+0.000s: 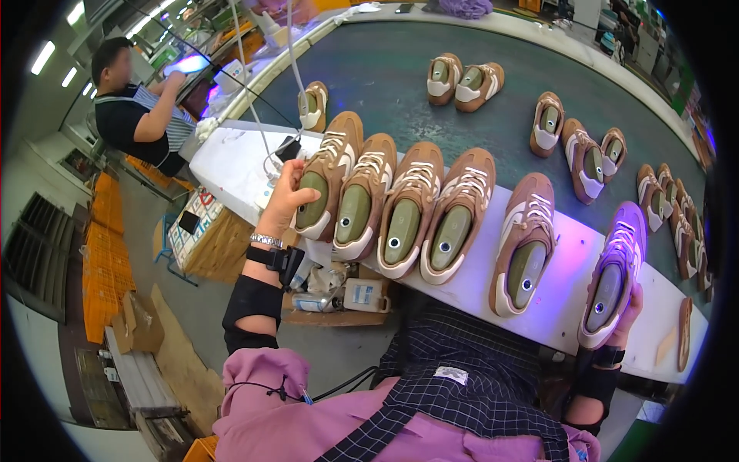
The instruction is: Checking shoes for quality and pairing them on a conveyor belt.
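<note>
My left hand [289, 196] is closed on the leftmost brown sneaker [332, 158], with the thumb over its opening at the heel end. Under purple light on the right, my right hand [633, 314] grips another sneaker [612, 269] by its heel and outer side. Both have white laces and pale heels; a greenish form fills each one. Between my hands, several matching sneakers [412, 204] stand on the white worktop [231, 158], toes pointing away. One sneaker [527, 239] stands apart from the row, nearer my right hand. The fingers under the held shoes are partly hidden.
Beyond the worktop lies a wide dark green conveyor belt [369, 77] carrying more sneakers [477, 85]. White cables [295, 61] hang near my left hand. A co-worker [138, 108] stands at the far left. Below the worktop are a plastic jug [366, 294] and bottles. A loose brown strip [683, 335] lies at right.
</note>
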Action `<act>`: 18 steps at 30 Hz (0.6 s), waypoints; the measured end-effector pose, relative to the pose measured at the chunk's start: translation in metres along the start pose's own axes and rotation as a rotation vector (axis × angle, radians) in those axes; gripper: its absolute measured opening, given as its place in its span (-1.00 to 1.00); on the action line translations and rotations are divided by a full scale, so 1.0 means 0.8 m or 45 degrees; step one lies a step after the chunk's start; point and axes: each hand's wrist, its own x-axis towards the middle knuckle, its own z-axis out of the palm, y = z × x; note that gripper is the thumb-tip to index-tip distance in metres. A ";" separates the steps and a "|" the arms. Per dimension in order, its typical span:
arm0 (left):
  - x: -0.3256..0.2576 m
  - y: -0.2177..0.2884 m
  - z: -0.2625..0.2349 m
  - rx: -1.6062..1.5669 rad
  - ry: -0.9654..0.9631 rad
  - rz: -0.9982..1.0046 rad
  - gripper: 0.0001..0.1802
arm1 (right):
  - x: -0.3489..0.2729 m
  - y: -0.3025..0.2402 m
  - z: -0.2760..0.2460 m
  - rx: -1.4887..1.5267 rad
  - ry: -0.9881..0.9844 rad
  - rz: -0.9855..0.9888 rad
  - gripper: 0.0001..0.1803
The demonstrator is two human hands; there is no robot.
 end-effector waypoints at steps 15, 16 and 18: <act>-0.096 0.063 0.141 0.707 -0.009 0.336 -0.43 | 0.012 0.015 0.030 -0.050 0.016 0.001 -0.25; -0.091 0.066 0.148 0.662 0.000 0.357 -0.39 | 0.009 0.013 0.035 -0.056 0.060 -0.003 -0.22; -0.081 0.082 0.163 0.863 -0.120 0.327 -0.38 | 0.002 0.009 0.039 -0.077 0.132 -0.050 -0.22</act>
